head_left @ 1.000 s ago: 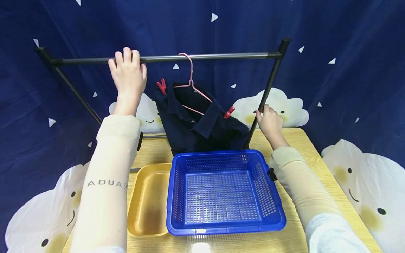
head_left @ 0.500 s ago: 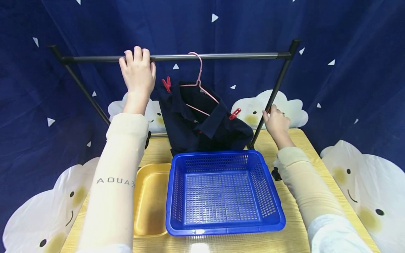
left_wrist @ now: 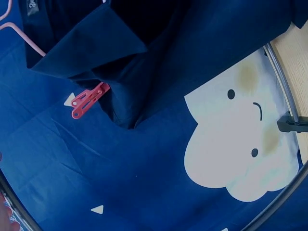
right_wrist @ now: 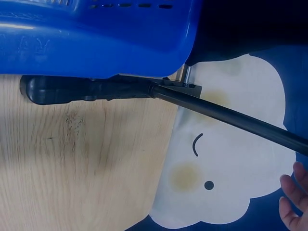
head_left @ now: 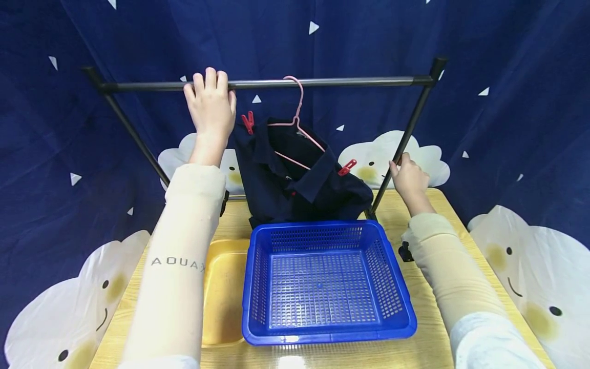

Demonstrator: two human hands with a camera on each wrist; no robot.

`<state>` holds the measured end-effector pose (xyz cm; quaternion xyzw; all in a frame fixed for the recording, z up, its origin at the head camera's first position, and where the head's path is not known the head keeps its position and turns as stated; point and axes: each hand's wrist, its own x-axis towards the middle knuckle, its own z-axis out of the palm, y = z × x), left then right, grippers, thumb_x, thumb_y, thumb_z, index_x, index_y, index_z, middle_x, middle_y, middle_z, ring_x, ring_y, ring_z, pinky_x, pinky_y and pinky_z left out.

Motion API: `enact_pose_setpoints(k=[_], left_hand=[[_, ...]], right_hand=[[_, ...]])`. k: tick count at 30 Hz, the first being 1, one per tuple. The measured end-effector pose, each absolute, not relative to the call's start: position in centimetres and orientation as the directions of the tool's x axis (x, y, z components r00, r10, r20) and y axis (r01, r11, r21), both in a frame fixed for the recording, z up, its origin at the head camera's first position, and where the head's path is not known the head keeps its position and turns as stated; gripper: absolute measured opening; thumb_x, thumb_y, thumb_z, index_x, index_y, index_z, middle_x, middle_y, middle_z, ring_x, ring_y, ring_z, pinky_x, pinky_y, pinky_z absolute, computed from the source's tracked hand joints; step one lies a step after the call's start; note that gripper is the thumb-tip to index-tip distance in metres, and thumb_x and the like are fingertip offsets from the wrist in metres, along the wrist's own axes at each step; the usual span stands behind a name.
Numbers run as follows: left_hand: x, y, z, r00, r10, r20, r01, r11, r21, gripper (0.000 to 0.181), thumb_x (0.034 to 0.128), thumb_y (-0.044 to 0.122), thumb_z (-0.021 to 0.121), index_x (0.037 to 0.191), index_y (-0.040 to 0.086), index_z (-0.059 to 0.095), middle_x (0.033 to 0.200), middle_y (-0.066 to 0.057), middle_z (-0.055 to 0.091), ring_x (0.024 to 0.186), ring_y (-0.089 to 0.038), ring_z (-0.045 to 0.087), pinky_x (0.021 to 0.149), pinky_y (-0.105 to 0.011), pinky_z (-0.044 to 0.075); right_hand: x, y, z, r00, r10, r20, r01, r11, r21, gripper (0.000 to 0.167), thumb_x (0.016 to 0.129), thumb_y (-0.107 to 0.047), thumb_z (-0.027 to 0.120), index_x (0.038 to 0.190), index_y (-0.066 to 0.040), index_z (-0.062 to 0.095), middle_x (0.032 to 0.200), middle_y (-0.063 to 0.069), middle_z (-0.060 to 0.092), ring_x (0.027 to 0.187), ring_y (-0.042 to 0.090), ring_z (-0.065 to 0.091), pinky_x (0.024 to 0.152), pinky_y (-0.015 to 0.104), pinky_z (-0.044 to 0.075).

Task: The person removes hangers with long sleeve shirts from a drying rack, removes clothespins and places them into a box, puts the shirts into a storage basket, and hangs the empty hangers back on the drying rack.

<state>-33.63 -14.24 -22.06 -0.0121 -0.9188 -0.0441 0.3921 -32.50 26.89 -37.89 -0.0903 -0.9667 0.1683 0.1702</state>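
My left hand point(head_left: 212, 107) grips the top bar of a black clothes rack point(head_left: 359, 82), left of the hook of a pink hanger point(head_left: 301, 94). On the right upright, my right hand point(head_left: 411, 179) holds the pole, its thumb toward the near side; its fingers point(right_wrist: 294, 190) show at the edge of the right wrist view. From the bar hangs a dark navy collared shirt point(head_left: 267, 192), tilted on the hanger. A red clothespin point(head_left: 248, 123) sits at its left shoulder and another red clothespin point(head_left: 347, 167) at its right. The basket hides the shirt's lower part.
In front of the rack, a blue perforated basket point(head_left: 327, 338) stands on the wooden table point(head_left: 364, 357). Left of it is a yellow tray point(head_left: 226, 292), partly covered by the left sleeve. A dark blue curtain point(head_left: 369, 41) with clouds and triangles hangs behind.
The rack has shifted right with the hanger and shirt on it, and both hands have moved right along with it. The basket and tray have stayed in place.
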Motion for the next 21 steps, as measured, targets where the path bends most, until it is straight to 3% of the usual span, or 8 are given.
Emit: enact_pose_setpoints(k=[21], left_hand=[[-33.6,-12.5,-22.1,-0.648,0.012,0.762,0.092,0.994,0.062,0.029,0.0948,0.023,0.042,0.117,0.005,0.049,0.12,-0.012,0.046,0.111,-0.033,0.038,0.092,-0.046,0.027]], right_hand=[[-32.3,28.4,-37.8,-0.921,0.275,0.274,0.156,0.908,-0.388,0.037,0.096,-0.039,0.037,0.108,-0.005,0.042,0.107,0.024,0.059,0.096,0.048,0.054,0.07,0.059,0.038]])
